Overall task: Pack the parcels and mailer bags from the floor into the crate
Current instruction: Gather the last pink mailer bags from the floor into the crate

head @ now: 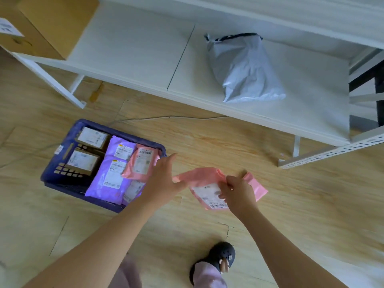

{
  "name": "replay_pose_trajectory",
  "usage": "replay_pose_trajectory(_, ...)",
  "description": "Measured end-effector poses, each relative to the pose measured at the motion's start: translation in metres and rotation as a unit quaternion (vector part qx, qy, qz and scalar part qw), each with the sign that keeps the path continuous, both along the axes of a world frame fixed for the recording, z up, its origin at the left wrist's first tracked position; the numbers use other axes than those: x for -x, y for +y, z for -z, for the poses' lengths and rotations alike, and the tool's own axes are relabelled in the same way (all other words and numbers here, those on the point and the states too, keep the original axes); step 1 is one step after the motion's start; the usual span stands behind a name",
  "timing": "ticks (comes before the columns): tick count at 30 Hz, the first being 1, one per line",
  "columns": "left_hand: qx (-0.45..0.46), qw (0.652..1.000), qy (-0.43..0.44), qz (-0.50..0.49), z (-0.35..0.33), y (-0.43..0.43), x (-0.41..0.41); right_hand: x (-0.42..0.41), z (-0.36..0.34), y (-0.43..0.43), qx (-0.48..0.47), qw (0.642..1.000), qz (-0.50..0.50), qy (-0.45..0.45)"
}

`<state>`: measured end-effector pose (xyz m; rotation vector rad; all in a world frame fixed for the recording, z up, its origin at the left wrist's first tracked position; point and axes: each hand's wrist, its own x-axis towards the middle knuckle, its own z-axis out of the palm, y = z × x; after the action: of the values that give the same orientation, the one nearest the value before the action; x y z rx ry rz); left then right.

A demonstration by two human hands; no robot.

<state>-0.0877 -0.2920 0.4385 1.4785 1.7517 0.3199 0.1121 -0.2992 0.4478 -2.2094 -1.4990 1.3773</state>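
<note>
This looks like a small parcel stockroom or mailroom, not a home. A white metal shelving rack [145, 65] fills the top of my view, with a slotted upright [332, 151] of the warehouse kind at its right end. On the rack's low shelf lie a grey mailer bag [247, 69] and, at the left end, a large cardboard box [41, 23] with a shipping label. On the wood-pattern floor [291, 204] in front of the rack stands a blue plastic crate [54, 173]. It holds labelled small boxes [91, 138], purple mailer bags [110, 175] and a pink mailer bag [141, 163].
</note>
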Motion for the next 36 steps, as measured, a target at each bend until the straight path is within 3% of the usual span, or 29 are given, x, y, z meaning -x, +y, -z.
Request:
replay_pose_trajectory(5,0.001,0.993,0.015,0.121,0.006,0.002,0.05,0.066,-0.004,0.005,-0.016,0.999,-0.034,-0.014)
replay_pose_trajectory(11,0.057,0.993,-0.017,0.1,0.023,0.012,0.15,0.179,0.007,0.012,-0.003,0.999,-0.038,-0.019)
replay_pose_trajectory(16,0.104,0.985,0.005,0.137,0.029,0.03,0.228,0.269,0.011,0.025,0.0,1.0,-0.016,-0.006)
replay_pose_trajectory(19,0.131,0.987,0.02,0.093,0.038,0.038,0.266,0.31,0.018,0.033,-0.049,0.999,0.014,0.001)
replay_pose_trajectory(21,0.167,0.986,-0.016,0.005,0.052,0.044,0.286,0.328,0.024,0.037,-0.089,0.995,0.048,-0.003)
replay_pose_trajectory(23,0.203,0.964,-0.112,-0.131,0.064,0.046,0.298,0.335,0.031,0.04,-0.096,0.991,0.094,-0.003)
replay_pose_trajectory(25,0.246,0.905,-0.22,-0.268,0.074,0.045,0.302,0.337,0.043,0.04,-0.058,0.986,0.158,-0.008)
replay_pose_trajectory(27,0.287,0.843,-0.297,-0.345,0.09,0.042,0.301,0.336,0.061,0.039,0.019,0.976,0.215,-0.004)
replay_pose_trajectory(29,0.313,0.8,-0.355,-0.37,0.099,0.038,0.296,0.337,0.082,0.035,0.092,0.955,0.272,0.069)
replay_pose_trajectory(33,0.36,0.773,-0.395,-0.341,0.122,0.034,0.287,0.35,0.133,0.034,0.152,0.886,0.382,0.215)
replay_pose_trajectory(36,0.379,0.797,-0.36,-0.303,0.145,0.031,0.289,0.354,0.154,0.039,0.132,0.873,0.413,0.223)
